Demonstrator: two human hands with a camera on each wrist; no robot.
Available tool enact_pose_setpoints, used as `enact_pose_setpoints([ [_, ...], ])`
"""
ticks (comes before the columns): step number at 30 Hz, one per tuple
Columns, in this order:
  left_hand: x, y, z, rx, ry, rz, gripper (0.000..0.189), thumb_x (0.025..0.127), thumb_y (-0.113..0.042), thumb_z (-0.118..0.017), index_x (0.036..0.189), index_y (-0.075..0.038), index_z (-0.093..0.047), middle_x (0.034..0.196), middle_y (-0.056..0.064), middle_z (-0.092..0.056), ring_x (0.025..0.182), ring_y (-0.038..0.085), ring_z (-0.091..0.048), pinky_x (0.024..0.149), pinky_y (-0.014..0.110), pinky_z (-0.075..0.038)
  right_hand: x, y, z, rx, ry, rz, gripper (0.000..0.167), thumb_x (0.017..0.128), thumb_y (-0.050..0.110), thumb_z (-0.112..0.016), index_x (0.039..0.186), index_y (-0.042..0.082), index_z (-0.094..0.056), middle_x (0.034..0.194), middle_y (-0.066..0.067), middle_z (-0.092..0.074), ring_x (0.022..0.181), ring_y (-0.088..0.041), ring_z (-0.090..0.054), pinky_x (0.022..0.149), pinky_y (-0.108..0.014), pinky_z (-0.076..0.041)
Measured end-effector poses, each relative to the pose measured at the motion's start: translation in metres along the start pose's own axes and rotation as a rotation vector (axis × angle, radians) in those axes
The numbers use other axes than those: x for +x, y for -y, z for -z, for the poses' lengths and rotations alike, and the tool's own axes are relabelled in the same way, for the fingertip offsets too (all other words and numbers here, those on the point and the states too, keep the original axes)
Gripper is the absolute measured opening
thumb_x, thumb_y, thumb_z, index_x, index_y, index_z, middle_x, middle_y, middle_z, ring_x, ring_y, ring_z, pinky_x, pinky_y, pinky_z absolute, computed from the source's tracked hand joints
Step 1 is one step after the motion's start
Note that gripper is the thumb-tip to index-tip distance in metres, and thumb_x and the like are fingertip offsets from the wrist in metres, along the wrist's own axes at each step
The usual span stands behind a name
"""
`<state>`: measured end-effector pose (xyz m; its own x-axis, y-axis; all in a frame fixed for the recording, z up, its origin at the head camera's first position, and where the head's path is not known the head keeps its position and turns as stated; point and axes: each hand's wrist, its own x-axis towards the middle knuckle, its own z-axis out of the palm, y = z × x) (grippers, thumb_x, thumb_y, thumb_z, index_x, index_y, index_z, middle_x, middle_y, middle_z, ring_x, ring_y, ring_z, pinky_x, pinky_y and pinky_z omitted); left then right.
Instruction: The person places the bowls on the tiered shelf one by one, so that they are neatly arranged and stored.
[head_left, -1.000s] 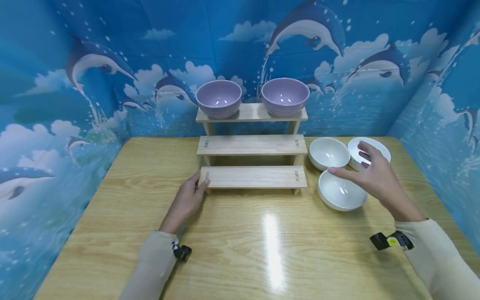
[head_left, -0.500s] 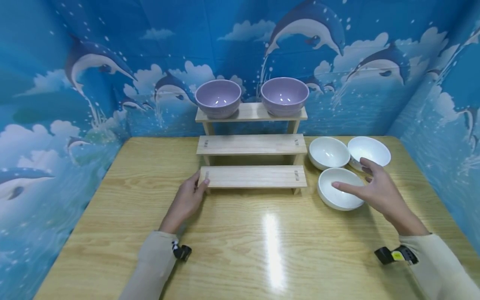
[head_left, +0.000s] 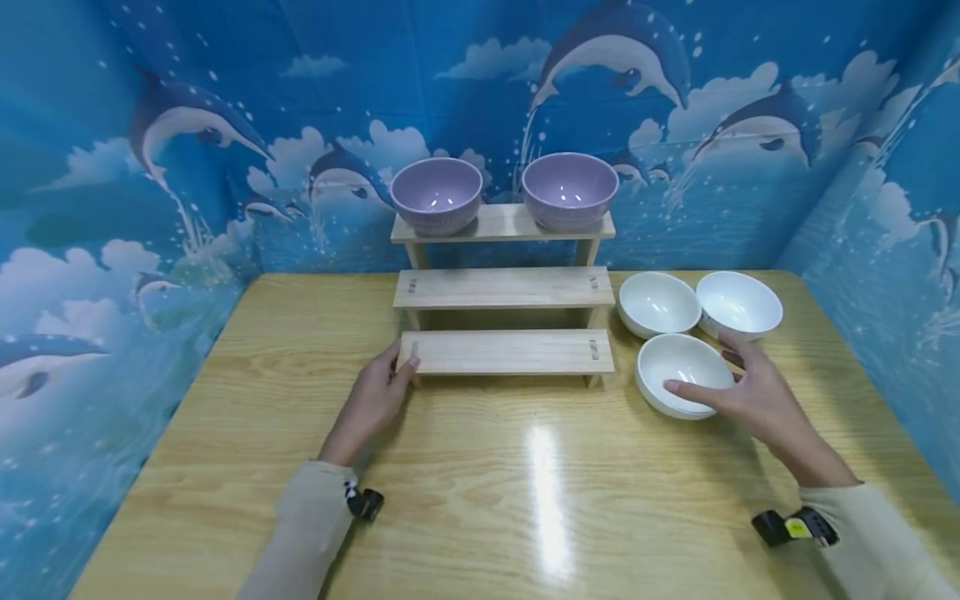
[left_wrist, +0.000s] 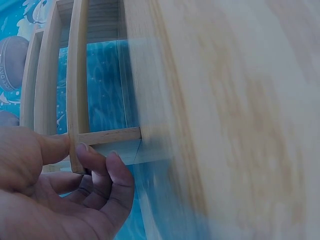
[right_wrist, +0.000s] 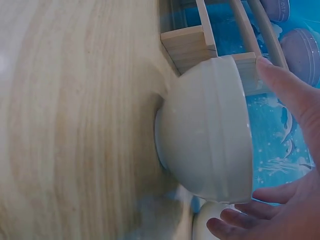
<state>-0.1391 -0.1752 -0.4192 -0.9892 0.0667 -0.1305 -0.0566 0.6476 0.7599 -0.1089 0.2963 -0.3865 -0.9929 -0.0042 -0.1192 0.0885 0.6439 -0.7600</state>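
My left hand [head_left: 369, 402] pinches the left end of the lowest step of a three-tier wooden display stand [head_left: 504, 352]. In the left wrist view, its thumb and fingers [left_wrist: 119, 175] sit on either side of the board [left_wrist: 77, 75]. On the right, a white bowl [head_left: 678, 363] stands upright on the table. My right hand [head_left: 761, 400] reaches over this bowl, thumb above the opening and other fingers right at its right rim. From the right wrist view, the bowl [right_wrist: 205, 130] lies between the spread thumb and fingers, its base on the table.
Two more white bowls, a left one [head_left: 658, 305] and a right one [head_left: 738, 303], stand close behind the front bowl. Two purple bowls, left [head_left: 437, 196] and right [head_left: 570, 192], rest on the top step. A dolphin-print backdrop [head_left: 337, 75] borders the wooden table [head_left: 450, 492].
My right hand has come down and toward me, from over the bowls' meeting point to the front white bowl's right rim. My left hand keeps its place on the stand.
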Motion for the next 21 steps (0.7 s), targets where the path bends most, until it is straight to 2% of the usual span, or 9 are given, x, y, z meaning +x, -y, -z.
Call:
enact_pose_setpoints([
  [6,0.001,-0.001,-0.001,-0.002,-0.005,0.01,0.06,0.111,-0.036,-0.042,0.161,-0.009,-0.024,0.156,0.018,-0.042,0.139,0.033,-0.046,0.111,0.051,-0.042,-0.002,-0.004,-0.004,-0.015,-0.029,0.03,0.112,0.082,0.038,-0.087,0.162,0.006,-0.016,0.156,-0.034,-0.028,0.136,-0.053,-0.033,0.097,-0.069,-0.037],
  [14,0.0,-0.001,-0.002,-0.001,-0.002,0.005,0.06,0.111,-0.035,-0.041,0.161,-0.008,-0.023,0.159,0.017,-0.037,0.143,0.033,-0.04,0.114,0.051,-0.038,-0.004,-0.006,-0.01,-0.042,-0.032,-0.037,0.118,0.08,0.044,-0.086,0.159,-0.005,-0.013,0.156,-0.037,-0.025,0.135,-0.057,-0.032,0.099,-0.073,-0.035],
  [21,0.001,0.0,-0.002,0.001,-0.005,-0.001,0.059,0.111,-0.035,-0.041,0.161,-0.009,-0.024,0.159,0.016,-0.037,0.143,0.033,-0.039,0.114,0.051,-0.038,-0.005,-0.007,-0.015,-0.048,-0.064,-0.038,0.119,0.078,0.042,-0.088,0.157,-0.008,-0.015,0.148,-0.04,-0.033,0.128,-0.053,-0.039,0.095,-0.066,-0.04],
])
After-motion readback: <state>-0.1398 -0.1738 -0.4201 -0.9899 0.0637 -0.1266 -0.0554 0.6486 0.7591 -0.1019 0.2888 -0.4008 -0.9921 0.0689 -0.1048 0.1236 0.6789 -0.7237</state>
